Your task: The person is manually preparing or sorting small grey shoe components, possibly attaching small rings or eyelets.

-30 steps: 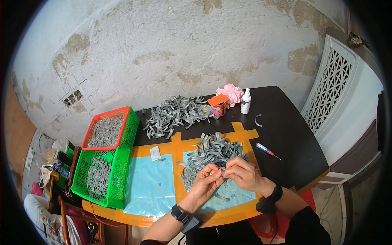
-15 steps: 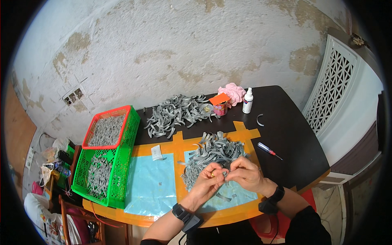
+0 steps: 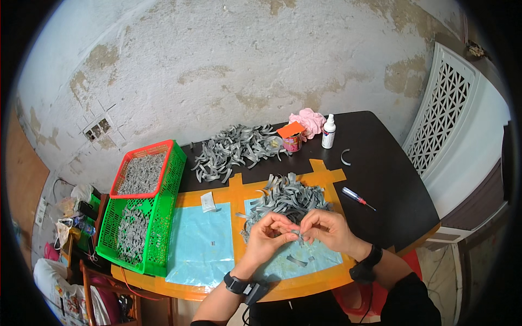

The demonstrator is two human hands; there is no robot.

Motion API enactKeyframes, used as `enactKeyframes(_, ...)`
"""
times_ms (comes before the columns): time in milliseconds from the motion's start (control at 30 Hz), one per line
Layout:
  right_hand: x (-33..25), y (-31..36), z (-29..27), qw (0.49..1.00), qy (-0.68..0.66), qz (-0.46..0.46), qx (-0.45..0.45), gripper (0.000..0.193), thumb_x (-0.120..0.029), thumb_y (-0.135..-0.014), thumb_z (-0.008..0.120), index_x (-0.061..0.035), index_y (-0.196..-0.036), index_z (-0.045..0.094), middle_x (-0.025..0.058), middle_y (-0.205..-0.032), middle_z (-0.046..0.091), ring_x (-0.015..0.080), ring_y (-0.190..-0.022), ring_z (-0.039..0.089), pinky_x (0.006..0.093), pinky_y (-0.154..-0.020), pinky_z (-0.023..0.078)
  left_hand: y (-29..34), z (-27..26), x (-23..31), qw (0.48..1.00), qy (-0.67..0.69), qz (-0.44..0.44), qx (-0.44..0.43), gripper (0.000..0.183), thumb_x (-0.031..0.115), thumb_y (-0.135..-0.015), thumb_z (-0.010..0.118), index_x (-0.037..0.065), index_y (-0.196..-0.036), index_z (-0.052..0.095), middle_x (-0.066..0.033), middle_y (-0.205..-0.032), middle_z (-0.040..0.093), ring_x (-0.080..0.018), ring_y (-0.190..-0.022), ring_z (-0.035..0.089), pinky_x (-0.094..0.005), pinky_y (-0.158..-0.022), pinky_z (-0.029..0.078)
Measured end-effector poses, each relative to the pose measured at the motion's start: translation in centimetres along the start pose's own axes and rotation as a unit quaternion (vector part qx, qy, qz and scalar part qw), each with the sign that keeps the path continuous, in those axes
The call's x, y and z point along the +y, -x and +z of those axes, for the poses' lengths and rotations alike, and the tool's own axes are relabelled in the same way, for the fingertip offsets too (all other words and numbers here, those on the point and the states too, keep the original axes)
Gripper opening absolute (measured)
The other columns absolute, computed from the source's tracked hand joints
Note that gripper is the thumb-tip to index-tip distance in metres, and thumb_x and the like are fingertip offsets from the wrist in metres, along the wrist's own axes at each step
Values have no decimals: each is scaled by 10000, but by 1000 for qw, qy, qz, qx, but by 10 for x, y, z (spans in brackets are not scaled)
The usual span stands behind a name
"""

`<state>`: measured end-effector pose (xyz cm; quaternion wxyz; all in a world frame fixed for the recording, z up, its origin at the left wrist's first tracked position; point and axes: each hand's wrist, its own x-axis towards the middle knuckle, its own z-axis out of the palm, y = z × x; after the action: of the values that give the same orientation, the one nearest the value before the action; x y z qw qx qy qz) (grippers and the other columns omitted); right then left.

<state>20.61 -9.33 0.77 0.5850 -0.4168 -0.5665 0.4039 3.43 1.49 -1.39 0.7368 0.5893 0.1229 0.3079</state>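
Over the near edge of the pile, my left hand (image 3: 274, 234) and my right hand (image 3: 325, 229) meet fingertip to fingertip. Both pinch a small grey strip piece (image 3: 298, 237), mostly covered by the fingers. Just beyond them lies a heap of curved grey strips (image 3: 291, 196) on the right-hand light blue sheet (image 3: 324, 261). A loose grey strip (image 3: 297, 261) rests on that sheet below my hands. A dark device is strapped to each wrist.
Left stand a green basket (image 3: 175, 179) and a red-rimmed basket (image 3: 169, 157), both holding small grey pieces. Farther back are another grey strip pile (image 3: 234, 152), a pink-red tin (image 3: 292, 143), pink cloth (image 3: 309, 123) and white bottle (image 3: 328, 133). A screwdriver (image 3: 356, 197) lies right; a white packet (image 3: 207, 202) lies left.
My left hand has turned a little, its thumb now stretched toward the right fingertips. My right hand stays close by, its fingers slightly shifted. Both still pinch the small piece.
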Motion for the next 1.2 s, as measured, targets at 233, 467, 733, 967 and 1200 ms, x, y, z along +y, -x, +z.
enactKeyframes(233, 7, -1, -5, 998, -64, 1, -5, 87, 66, -859, 598, 29, -937, 614, 78, -970, 559, 142, -807, 616, 258, -698, 523, 1, 5, -7, 999, 25, 30, 18, 320, -86, -759, 714, 31, -992, 530, -120, -986, 660, -137, -883, 640, -256, -768, 530)
enactKeyframes(467, 8, -3, -3, 988, -130, 83, -3, 98, 40, -856, 617, 40, -953, 602, 67, -949, 574, 154, -842, 627, 279, -749, 522, 0, 3, -10, 998, 39, 39, 21, 302, -98, -772, 693, 29, -992, 531, -127, -993, 657, -156, -903, 645, -276, -788, 537)
enactKeyframes(733, 7, -3, -7, 972, -172, 159, -7, 197, -20, -854, 637, 1, -1016, 526, 61, -876, 618, 125, -827, 617, 255, -739, 502, 1, 4, -8, 999, 39, 33, 4, 357, -72, -783, 694, 29, -1062, 495, -141, -979, 665, -184, -888, 658, -295, -791, 541)
enactKeyframes(967, 8, -4, -7, 954, -240, 181, -9, 228, 11, -829, 639, -8, -1024, 522, 60, -903, 595, 122, -831, 589, 259, -733, 486, 1, 5, -7, 999, 45, 23, -9, 384, -65, -789, 692, 27, -1099, 486, -148, -979, 668, -184, -880, 660, -292, -785, 536)
enactKeyframes(1200, 10, -3, -7, 948, -258, 187, -17, 250, 17, -823, 637, -26, -1034, 510, 48, -929, 585, 114, -853, 573, 256, -724, 468, 1, 4, -8, 1000, -13, 24, -3, 473, -76, -765, 710, 25, -1165, 478, -136, -939, 679, -167, -846, 657, -273, -769, 528)
